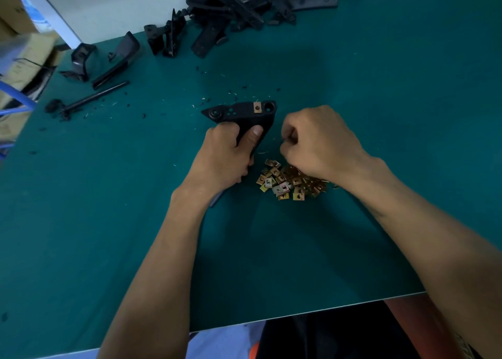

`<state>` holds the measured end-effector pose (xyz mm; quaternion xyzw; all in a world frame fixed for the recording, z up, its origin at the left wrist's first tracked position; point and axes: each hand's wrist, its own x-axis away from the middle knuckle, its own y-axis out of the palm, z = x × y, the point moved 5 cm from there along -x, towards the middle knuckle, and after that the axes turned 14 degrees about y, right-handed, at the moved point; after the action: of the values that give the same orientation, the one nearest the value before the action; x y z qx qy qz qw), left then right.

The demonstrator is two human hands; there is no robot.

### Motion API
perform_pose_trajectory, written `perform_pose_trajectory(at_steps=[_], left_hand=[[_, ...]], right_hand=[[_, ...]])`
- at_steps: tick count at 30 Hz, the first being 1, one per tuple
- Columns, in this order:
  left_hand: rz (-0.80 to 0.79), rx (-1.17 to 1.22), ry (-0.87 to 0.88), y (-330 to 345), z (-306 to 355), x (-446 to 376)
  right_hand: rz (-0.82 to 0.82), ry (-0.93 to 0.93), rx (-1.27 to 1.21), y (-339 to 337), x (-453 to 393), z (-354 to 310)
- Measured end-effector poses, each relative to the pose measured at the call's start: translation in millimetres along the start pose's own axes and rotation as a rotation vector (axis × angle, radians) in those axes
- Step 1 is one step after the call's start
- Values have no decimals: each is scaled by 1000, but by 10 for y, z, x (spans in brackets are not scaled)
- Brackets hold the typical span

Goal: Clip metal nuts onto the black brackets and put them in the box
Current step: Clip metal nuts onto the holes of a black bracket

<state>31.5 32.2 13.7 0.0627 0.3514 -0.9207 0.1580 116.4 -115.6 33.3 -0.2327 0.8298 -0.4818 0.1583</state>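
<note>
Black bracket [241,114], one nut clipped, gripped by left hand [226,155]; right hand [320,141] curled, contents unclear.

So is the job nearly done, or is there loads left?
Loads left. One nut is already clipped on the bracket gripped by the left hand. The right hand is curled above the nut pile; what it holds is hidden. Many bare brackets wait at the back, and none visibly sits in a box.
</note>
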Motion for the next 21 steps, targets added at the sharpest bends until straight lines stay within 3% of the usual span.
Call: perform_pose_trajectory(at_steps=[5, 13, 17, 21], left_hand=[[-8, -101, 54, 8, 35, -5], [1, -356, 207, 41, 182, 13], [-57, -341, 339, 111, 301, 46], [-99, -319, 443, 165, 412, 65]], right_hand=[[132, 50, -114, -261, -149, 226], [180, 20, -874, -304, -70, 64], [176, -86, -992, -257, 28, -83], [69, -155, -1012, -185, 64, -150]])
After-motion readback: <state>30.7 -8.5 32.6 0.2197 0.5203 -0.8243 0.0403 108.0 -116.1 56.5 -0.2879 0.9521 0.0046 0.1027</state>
